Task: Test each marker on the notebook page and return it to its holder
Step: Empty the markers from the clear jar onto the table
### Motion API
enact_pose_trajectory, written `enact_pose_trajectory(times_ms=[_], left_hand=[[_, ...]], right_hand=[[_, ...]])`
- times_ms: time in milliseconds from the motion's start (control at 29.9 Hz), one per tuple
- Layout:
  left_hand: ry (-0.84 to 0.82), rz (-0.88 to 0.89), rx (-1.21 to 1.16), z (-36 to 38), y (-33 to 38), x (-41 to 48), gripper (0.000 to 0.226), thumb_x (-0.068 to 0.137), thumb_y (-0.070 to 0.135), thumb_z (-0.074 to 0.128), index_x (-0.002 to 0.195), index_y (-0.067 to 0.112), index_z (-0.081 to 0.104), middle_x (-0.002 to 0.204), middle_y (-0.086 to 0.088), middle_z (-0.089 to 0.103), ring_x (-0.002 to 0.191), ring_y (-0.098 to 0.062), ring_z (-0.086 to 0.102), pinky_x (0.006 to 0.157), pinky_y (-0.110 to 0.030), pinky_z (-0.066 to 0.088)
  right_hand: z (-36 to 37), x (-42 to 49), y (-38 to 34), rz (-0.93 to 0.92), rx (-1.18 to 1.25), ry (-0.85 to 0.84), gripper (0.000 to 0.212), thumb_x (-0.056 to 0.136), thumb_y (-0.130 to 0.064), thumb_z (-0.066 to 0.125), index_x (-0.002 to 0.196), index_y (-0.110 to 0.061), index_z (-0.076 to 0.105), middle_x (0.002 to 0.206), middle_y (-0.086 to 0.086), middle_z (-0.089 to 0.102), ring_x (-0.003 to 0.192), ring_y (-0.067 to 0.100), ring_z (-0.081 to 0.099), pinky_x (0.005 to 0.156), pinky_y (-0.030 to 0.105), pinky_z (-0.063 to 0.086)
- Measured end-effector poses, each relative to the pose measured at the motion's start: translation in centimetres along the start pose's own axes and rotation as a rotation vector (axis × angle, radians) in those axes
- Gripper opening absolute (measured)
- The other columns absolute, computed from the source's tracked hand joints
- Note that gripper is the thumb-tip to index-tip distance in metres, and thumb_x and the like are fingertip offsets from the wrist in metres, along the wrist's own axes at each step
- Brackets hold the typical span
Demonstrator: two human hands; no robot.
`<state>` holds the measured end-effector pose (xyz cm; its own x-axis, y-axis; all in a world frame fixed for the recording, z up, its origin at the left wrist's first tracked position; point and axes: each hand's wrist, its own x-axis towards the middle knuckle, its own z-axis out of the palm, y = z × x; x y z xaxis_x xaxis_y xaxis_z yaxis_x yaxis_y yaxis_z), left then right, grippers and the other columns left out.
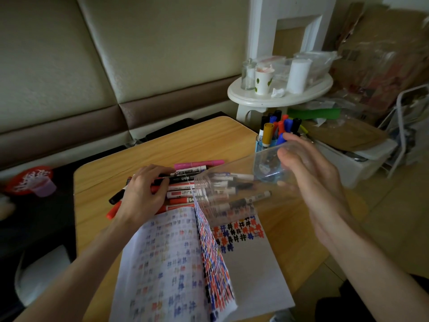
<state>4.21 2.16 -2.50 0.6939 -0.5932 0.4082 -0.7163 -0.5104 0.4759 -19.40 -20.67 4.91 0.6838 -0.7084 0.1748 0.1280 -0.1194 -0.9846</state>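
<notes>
Padded wall behind, wooden tabletop in front. The open notebook is laid nearest, covered in test marks. Just past its top edge the clear holder is held tipped on its side by the right hand (gripped at the base, mouth pointing left). The markers are piled lying left-to-right at that mouth and are clasped by the left hand, the nearer one.
</notes>
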Motion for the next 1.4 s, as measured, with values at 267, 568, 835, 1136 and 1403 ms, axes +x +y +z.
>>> enact_pose_trajectory(times_ms=[267,568,835,1136,1403], left_hand=[[-0.148,-0.044,-0.605,-3.0,6.9,-1.3,0.057,0.103,0.057,0.021,0.130,0.033,0.065,0.121,0.012,0.073,0.118,-0.010,0.066,0.106,-0.052,0.044],[-0.204,-0.168,-0.693,-4.5,5.5,-1.5,0.062,0.094,0.071,0.034,0.122,0.031,0.072,0.117,0.003,0.075,0.113,-0.018,0.069,0.107,-0.056,0.046],[-0.380,-0.106,-0.591,-5.3,5.0,-3.4,0.079,0.071,0.095,0.044,0.131,0.045,0.058,0.123,0.030,0.065,0.117,0.004,0.062,0.087,-0.020,0.057],[-0.389,-0.041,-0.663,-3.8,5.5,-3.5,0.113,0.069,0.025,0.095,0.154,0.031,0.022,0.135,0.021,0.059,0.129,-0.009,0.059,0.104,-0.043,0.054],[-0.337,-0.048,-0.809,-2.8,6.2,-2.6,0.105,0.059,0.026,0.097,0.146,0.033,0.039,0.138,0.004,0.060,0.129,-0.024,0.060,0.098,-0.050,0.057]], right_hand=[[0.6,0.0,0.4,0.015,0.029,-0.024,0.050,0.075,-0.059,0.071,0.124,-0.056,0.065,0.129,-0.027,0.065,0.121,0.004,0.064,0.094,0.038,0.059],[3.4,-1.3,2.0,0.103,0.056,-0.183,0.049,0.079,-0.055,0.076,0.126,-0.059,0.062,0.146,-0.021,0.055,0.132,0.009,0.058,0.101,0.044,0.057],[4.7,-1.6,2.3,0.081,0.056,-0.199,0.051,0.079,-0.059,0.073,0.128,-0.058,0.061,0.145,-0.021,0.056,0.126,0.007,0.062,0.098,0.038,0.058],[4.4,-1.7,2.3,0.096,0.100,-0.133,0.050,0.082,-0.067,0.061,0.131,-0.059,0.055,0.138,-0.024,0.060,0.120,0.001,0.064,0.088,0.033,0.055],[0.6,-0.8,2.1,0.068,-0.048,-0.251,0.069,0.071,-0.068,0.084,0.133,-0.054,0.056,0.144,-0.018,0.057,0.130,0.005,0.058,0.105,0.040,0.052]])
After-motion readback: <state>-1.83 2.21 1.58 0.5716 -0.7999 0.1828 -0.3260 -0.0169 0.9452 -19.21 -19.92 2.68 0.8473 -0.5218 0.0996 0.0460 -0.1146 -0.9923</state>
